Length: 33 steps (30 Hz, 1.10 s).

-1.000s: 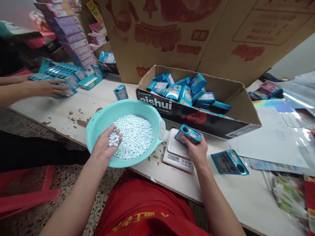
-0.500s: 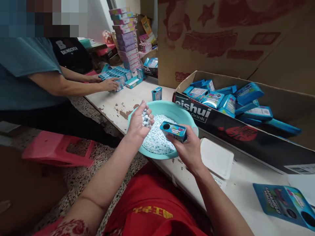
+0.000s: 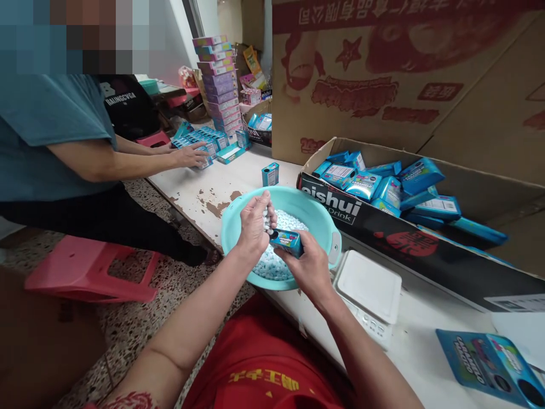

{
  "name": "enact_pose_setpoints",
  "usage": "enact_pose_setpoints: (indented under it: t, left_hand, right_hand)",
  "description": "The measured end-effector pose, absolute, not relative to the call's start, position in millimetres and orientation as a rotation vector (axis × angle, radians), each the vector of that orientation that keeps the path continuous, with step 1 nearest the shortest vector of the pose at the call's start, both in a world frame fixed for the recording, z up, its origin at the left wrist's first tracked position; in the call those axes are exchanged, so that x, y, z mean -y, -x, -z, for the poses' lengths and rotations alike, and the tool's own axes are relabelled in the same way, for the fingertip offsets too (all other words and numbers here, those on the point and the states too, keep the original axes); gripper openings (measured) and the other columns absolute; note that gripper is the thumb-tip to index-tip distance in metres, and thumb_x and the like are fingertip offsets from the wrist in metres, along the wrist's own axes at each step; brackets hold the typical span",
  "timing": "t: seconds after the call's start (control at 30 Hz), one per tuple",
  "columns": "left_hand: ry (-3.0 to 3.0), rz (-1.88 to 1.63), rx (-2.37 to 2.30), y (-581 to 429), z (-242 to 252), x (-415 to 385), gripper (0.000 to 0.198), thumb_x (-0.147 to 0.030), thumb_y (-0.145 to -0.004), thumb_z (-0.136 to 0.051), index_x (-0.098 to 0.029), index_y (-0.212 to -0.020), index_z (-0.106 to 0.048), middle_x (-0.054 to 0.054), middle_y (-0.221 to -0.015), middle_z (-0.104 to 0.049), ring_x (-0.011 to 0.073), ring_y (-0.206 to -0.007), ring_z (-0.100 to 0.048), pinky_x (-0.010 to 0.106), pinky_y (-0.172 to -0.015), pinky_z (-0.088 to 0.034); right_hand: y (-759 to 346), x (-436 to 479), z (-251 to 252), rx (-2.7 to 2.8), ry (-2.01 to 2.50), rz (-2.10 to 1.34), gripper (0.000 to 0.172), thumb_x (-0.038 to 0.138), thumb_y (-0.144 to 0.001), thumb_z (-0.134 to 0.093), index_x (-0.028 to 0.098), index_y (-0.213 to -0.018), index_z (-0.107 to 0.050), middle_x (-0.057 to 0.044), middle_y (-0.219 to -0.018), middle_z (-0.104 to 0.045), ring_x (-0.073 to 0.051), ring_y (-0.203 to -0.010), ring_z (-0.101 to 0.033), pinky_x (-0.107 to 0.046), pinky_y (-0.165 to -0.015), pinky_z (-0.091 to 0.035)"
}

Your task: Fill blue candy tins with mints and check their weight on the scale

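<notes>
1. Left hand [image 3: 254, 224] and blue box [image 3: 287, 241] are now closer together than half a second ago; the gap between them is almost closed.
2. The left hand's fingers are curled around some white pellets [image 3: 267, 220]. The fingers of the right hand [image 3: 310, 258] are clamped on the blue box, which is held above the basin [image 3: 232, 227].
3. The box end with a dark round spot [image 3: 275, 234] lies just beside the left fingers, to their right; the long axis goes across, toward the right palm. The left hand is nearer to this spot.
4. I cannot tell whether the left fingers touch the box. The right hand hides its other end, and the right arm [image 3: 353, 329] partly covers the scale [image 3: 370, 284].
</notes>
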State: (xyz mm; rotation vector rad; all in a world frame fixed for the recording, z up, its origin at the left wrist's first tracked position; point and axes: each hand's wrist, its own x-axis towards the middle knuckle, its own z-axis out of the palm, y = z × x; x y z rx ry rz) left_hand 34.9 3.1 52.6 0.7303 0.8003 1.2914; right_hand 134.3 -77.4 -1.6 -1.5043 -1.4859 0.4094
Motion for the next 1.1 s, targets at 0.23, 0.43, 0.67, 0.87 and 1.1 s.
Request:
enact_pose_setpoints:
  t: [0.23, 0.43, 0.67, 0.87, 1.1]
  left_hand:
    - [-0.747, -1.312, -0.784, -39, -51, -6, 0.046, -0.051, -0.069, -0.077, -0.017, -0.063, -0.047, -0.005, -0.051, -0.044, 0.0070, -0.044, -0.044, 0.019, -0.040, -0.032]
    - [-0.680, -1.309, -0.797, -39, -51, -14, 0.049, -0.056, -0.073, -0.072, -0.017, -0.062, -0.045, -0.004, -0.053, -0.045, 0.0066, -0.045, -0.045, 0.017, -0.039, -0.031]
    - [-0.521, -1.222, -0.732, -22, -48, -27, 0.045, -0.046, -0.073, -0.076, -0.019, -0.063, -0.042, -0.007, -0.051, -0.040, 0.0043, -0.040, -0.036, 0.015, -0.034, -0.024]
    - [-1.319, -0.686, -1.028, 9, -16, -19, 0.039, -0.051, -0.071, -0.073, -0.019, -0.059, -0.055, -0.001, -0.056, -0.053, 0.0095, -0.045, -0.045, 0.021, -0.041, -0.033]
    - [-2.219, 0.013, -0.707, -21, -3, -28, 0.021, -0.032, -0.082, -0.057, -0.023, -0.097, -0.069, 0.008, -0.103, -0.066, 0.0265, -0.097, -0.056, 0.035, -0.084, -0.038]
  right_hand:
    - [-140, 72, -2, 1.508, 1.528, -0.432, 0.024, 0.029, -0.076, -0.069, 0.020, -0.096, -0.059, -0.003, -0.093, -0.063, -0.023, -0.086, -0.058, -0.033, -0.073, -0.042]
    - [-142, 65, -2, 1.459, 1.488, -0.533, 0.023, 0.031, -0.077, -0.068, 0.021, -0.096, -0.060, -0.003, -0.094, -0.064, -0.023, -0.087, -0.059, -0.033, -0.075, -0.043]
    - [-159, 86, -8, 1.154, 1.379, -0.742, 0.038, 0.041, -0.068, -0.078, 0.021, -0.095, -0.062, -0.002, -0.087, -0.067, -0.021, -0.078, -0.062, -0.032, -0.071, -0.051]
    - [-222, 159, -18, 0.756, 1.597, -0.216, 0.050, 0.047, -0.055, -0.085, 0.019, -0.092, -0.064, -0.003, -0.079, -0.065, -0.019, -0.063, -0.059, -0.030, -0.057, -0.049]
    - [-258, 170, 43, 0.561, 1.847, -0.072, 0.063, 0.061, -0.051, -0.082, 0.016, -0.092, -0.063, -0.004, -0.081, -0.064, -0.023, -0.073, -0.059, -0.039, -0.071, -0.050]
